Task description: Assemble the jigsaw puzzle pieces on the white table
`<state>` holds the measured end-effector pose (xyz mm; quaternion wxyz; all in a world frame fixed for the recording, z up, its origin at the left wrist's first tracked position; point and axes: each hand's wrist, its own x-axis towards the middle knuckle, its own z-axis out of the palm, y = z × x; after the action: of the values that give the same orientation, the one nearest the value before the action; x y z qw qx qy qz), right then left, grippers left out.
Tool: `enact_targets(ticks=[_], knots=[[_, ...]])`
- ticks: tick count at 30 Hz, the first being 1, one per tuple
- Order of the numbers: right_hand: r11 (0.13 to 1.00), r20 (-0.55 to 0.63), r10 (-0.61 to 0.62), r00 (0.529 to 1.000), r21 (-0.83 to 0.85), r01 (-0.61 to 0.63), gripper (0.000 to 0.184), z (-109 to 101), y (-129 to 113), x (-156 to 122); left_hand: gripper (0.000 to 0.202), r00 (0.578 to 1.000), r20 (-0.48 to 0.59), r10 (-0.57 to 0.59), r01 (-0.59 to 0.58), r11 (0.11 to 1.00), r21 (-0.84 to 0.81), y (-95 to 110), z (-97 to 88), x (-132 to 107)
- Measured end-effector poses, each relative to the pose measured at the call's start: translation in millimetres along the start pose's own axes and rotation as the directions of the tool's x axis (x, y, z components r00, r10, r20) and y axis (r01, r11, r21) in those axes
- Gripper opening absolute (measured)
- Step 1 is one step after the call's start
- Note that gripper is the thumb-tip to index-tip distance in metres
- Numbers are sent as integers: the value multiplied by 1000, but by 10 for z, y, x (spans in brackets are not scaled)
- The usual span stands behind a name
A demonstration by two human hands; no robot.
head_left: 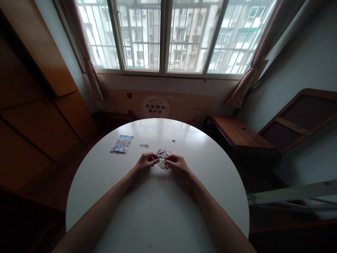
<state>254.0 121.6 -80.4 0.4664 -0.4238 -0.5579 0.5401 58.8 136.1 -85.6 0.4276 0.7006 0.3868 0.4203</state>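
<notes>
Over a heap of jigsaw puzzle pieces (163, 153) on the white round table, both my hands meet at fingertip height. My left hand (146, 161) is closed in a pinch on the left edge of a small light-blue puzzle piece (161, 160). From the other side, my right hand (179, 163) pinches at the same spot; whether it is one piece or two joined ones is too small to tell. A short row of linked pieces (144, 145) lies beyond my left hand. One single blue piece (173, 141) rests apart, beyond the heap.
A colourful printed picture sheet (122, 144) lies on the table (158, 218) at the left. Tiny specks (113, 182) are nearer me. A wooden side table (240, 131) stands at the right, cabinets (39, 119) at the left, and a barred window (164, 35) ahead.
</notes>
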Motion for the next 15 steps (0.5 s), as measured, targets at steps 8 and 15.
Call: enact_targets(ticks=[8, 15], knots=[[1000, 5, -15, 1000, -27, 15, 32, 13, 3, 4, 32, 1000, 24, -8, 8, 1000, 11, 23, -4, -12], [999, 22, -22, 1000, -46, 23, 30, 18, 10, -1, 31, 1000, 22, -10, 10, 1000, 5, 44, -5, -17]])
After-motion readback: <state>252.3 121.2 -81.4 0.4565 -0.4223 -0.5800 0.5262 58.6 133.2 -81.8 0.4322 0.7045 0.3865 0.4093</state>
